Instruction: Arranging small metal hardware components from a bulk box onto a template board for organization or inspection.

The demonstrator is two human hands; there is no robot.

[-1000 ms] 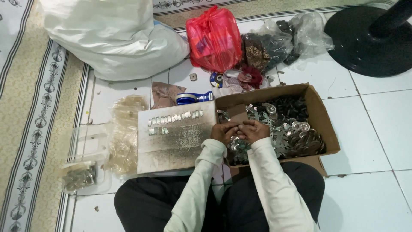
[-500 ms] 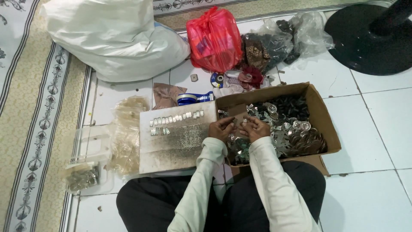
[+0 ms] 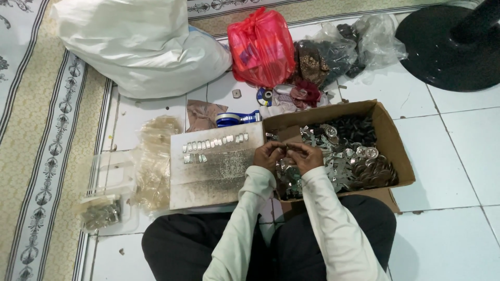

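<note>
My left hand (image 3: 268, 155) and my right hand (image 3: 306, 156) meet fingertip to fingertip over the left end of an open cardboard box (image 3: 398, 151). Between the fingers is a small metal part (image 3: 285, 150), pinched from both sides. The box is full of shiny metal pieces (image 3: 344, 166) with dark ones at its far side. To the left lies a flat grey board (image 3: 211, 171) carrying rows of small finished metal pieces (image 3: 211, 144) along its far edge. My sleeves are pale, and my legs in dark trousers are crossed below.
A large white sack (image 3: 140, 44), a red plastic bag (image 3: 260, 47) and clear bags of dark parts (image 3: 344, 49) lie at the back. A black round stand base (image 3: 450, 44) is at the top right. Clear packets (image 3: 153, 161) sit left of the board, on white tiles beside a patterned rug (image 3: 47, 156).
Both hands have stayed together over the box, shifting only slightly as the fingers work the small part. Nothing else has moved.
</note>
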